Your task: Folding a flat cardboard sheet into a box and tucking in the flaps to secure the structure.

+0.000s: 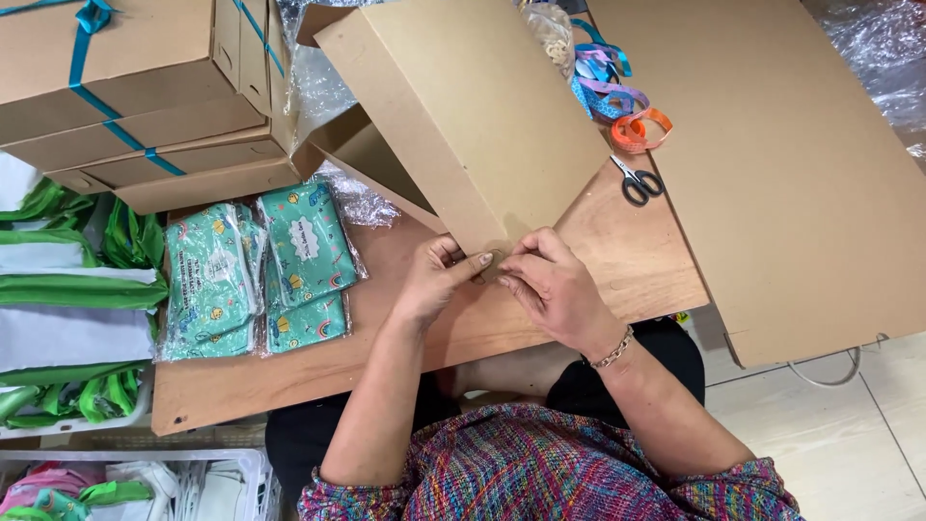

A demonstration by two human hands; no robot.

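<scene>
A wooden table [617,260] carries everything; a large flat cardboard sheet [772,164] overhangs its right edge. Ribbon-tied boxes [135,96] are stacked at the left, apparently kept out of the working space. The brown box lid [463,116] sits tilted over its base, its near corner turned toward the person so both hands meet there. Teal packets [256,270] lie beside it. The left hand [439,280] and right hand [550,289], wrists bent inward, pinch that corner with fingertips; scissors [637,180] rest beyond
</scene>
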